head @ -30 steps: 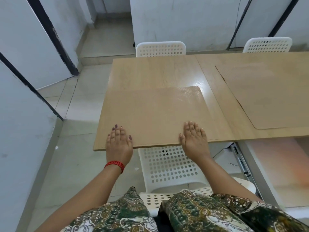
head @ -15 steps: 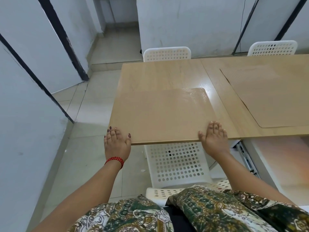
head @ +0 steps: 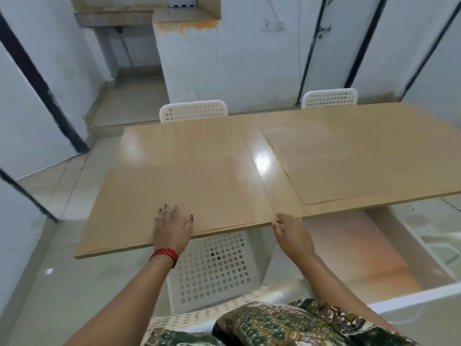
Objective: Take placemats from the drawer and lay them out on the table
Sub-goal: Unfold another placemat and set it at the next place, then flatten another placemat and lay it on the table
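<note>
A tan placemat (head: 199, 191) lies flat on the left half of the wooden table (head: 187, 136), its near edge along the table's front edge. My left hand (head: 172, 226) rests palm down on that near edge, fingers spread. My right hand (head: 291, 233) sits at the table's front edge just right of the mat's near right corner, its fingers bent against the edge and holding nothing. A second tan placemat (head: 349, 166) lies on the right half, untouched. The image is blurred.
An open drawer (head: 361, 245) with a pale orange-tinted bottom juts out below the table at the right. A white perforated chair (head: 212, 270) stands under the table in front of me. Two more white chairs (head: 193, 111) (head: 329, 97) stand at the far side.
My left hand has slid right along the mat's near edge. My right hand has come off the mat onto the table edge beside it. The view has tilted up.
</note>
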